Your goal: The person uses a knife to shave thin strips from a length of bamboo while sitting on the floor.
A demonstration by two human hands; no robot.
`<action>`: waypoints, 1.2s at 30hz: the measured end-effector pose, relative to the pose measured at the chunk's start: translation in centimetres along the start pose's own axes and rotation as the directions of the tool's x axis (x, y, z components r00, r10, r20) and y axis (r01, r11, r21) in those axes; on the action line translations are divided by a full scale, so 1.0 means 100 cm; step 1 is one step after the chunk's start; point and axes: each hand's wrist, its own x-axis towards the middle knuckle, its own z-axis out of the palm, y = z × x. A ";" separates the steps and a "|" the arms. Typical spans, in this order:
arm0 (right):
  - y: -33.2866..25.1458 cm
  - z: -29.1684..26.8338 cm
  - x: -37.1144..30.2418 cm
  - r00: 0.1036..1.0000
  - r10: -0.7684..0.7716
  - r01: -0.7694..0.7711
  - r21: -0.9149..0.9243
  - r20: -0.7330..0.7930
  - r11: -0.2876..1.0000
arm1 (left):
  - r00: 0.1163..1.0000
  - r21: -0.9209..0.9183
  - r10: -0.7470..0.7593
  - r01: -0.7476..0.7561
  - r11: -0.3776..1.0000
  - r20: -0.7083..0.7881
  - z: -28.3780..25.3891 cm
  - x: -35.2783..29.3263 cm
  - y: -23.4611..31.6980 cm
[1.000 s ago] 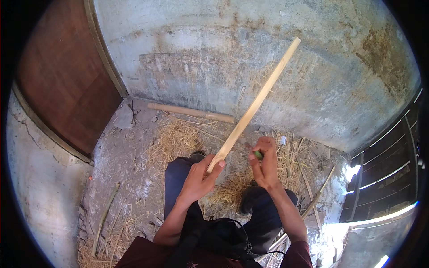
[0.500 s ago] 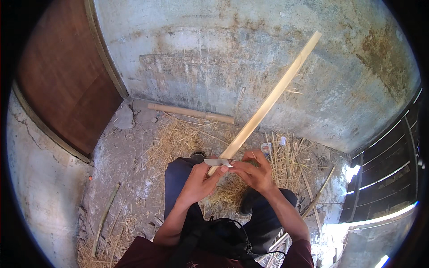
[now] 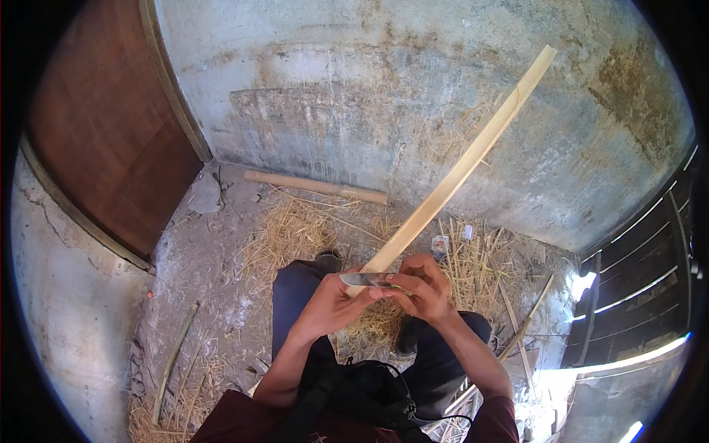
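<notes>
A long pale split-bamboo strip (image 3: 461,171) slants from between my hands up to the right, its far end in front of the wall. My left hand (image 3: 325,306) is closed around the strip's near end, thumb below it. A short knife (image 3: 363,279) lies crosswise over that end, its blade pointing left. My right hand (image 3: 422,288) is closed on the knife, whose handle is mostly hidden by the fingers. The two hands are close together, above my knees. A thin curl of shaving (image 3: 484,161) sticks out from the strip's side.
A bamboo pole (image 3: 316,187) lies along the foot of the stained wall (image 3: 332,111). Heaps of straw-like shavings (image 3: 292,229) cover the floor. Several thin sticks (image 3: 526,319) lie at right, another stick (image 3: 176,362) at left. A brown door (image 3: 111,125) stands at far left.
The bamboo strip's far end has swung to the right and slightly up. Its near end, the knife and the left hand have shifted a little down. Both hands keep their grip.
</notes>
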 end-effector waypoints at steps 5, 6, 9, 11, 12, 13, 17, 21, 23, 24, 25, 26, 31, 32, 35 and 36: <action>0.000 -0.001 -0.005 0.998 -0.048 0.046 -0.027 -0.052 0.999 | 0.994 0.154 0.110 -0.112 0.982 0.021 -0.002 0.001 -0.012; 0.000 -0.001 -0.004 0.997 -0.048 0.047 -0.025 -0.052 0.999 | 0.999 0.220 0.050 -0.051 0.974 0.011 -0.004 -0.001 -0.018; 0.002 -0.001 -0.004 0.996 -0.070 0.066 -0.070 -0.052 0.995 | 1.000 0.245 0.000 0.007 0.969 -0.027 0.003 -0.001 -0.021; 0.002 0.000 -0.004 0.994 -0.081 0.078 -0.048 -0.067 0.996 | 0.998 0.210 0.008 0.004 0.978 -0.059 0.007 -0.001 -0.018; 0.001 0.000 -0.003 0.994 -0.081 0.078 -0.048 -0.068 0.996 | 0.998 0.242 0.042 -0.029 0.970 -0.049 0.007 -0.001 -0.016; -0.002 -0.001 -0.001 0.993 -0.085 0.082 -0.045 -0.078 0.996 | 0.996 0.273 0.075 -0.062 0.960 -0.038 0.007 -0.001 -0.015; -0.006 -0.003 0.005 0.988 -0.111 0.107 -0.049 -0.108 0.993 | 0.995 0.319 0.079 -0.057 0.946 -0.056 0.011 -0.001 -0.008; -0.007 -0.003 0.010 0.982 -0.148 0.140 -0.070 -0.121 0.988 | 0.984 0.257 0.111 -0.072 0.964 -0.137 0.016 0.001 -0.015; -0.009 -0.003 0.010 0.979 -0.167 0.155 -0.107 -0.117 0.982 | 0.967 0.240 0.150 -0.099 0.966 -0.207 0.015 0.001 -0.024; -0.008 -0.002 0.010 0.979 -0.168 0.156 -0.106 -0.118 0.982 | 0.971 0.317 0.161 -0.098 0.943 -0.178 0.012 -0.001 -0.027; -0.006 -0.001 0.009 0.978 -0.177 0.166 -0.102 -0.113 0.981 | 0.975 0.390 0.168 -0.100 0.915 -0.145 0.011 -0.001 -0.026; -0.005 -0.001 0.009 0.976 -0.187 0.177 -0.097 -0.109 0.979 | 0.975 0.389 0.169 -0.101 0.916 -0.145 0.012 0.000 -0.024; -0.009 -0.003 0.012 0.969 -0.233 0.209 -0.229 -0.086 0.951 | 0.989 0.301 -0.035 0.077 0.951 -0.144 0.015 -0.002 -0.002; -0.009 -0.003 0.013 0.966 -0.248 0.217 -0.295 -0.069 0.931 | 0.989 0.300 -0.034 0.076 0.951 -0.144 0.016 -0.002 -0.002; -0.008 -0.001 0.013 0.973 -0.218 0.192 -0.258 -0.076 0.947 | 0.983 0.248 -0.012 0.058 0.967 -0.184 0.018 -0.001 -0.001; -0.007 -0.001 0.012 0.973 -0.218 0.192 -0.260 -0.076 0.946 | 0.985 0.282 -0.017 0.066 0.957 -0.171 0.016 0.000 0.000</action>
